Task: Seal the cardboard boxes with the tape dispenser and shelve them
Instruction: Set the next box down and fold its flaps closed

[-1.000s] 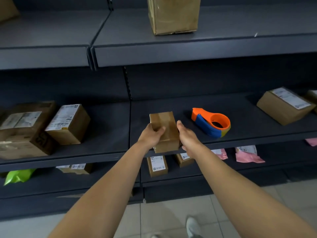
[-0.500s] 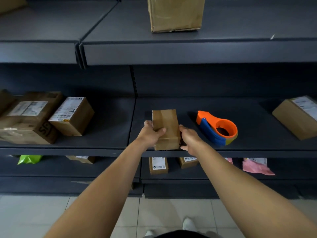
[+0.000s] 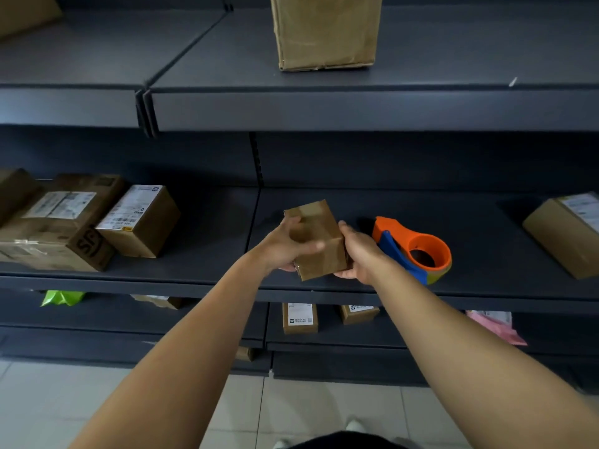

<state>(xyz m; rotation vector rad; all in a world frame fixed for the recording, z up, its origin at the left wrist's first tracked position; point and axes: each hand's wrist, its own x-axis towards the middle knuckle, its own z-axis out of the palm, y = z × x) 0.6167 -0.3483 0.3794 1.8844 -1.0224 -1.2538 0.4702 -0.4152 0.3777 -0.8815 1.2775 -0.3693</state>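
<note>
Clasping the box point(image 3: 319, 244) from both sides, our left hand point(image 3: 283, 252) and right hand point(image 3: 359, 257) have tilted it; shelving appears next.

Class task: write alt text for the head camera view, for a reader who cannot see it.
Two bare hands, the left hand and the right hand, grip a small cardboard box from either side over a dark shelf. An orange and blue tape dispenser lies on the shelf beside the right hand; labelled boxes sit further left.
</note>
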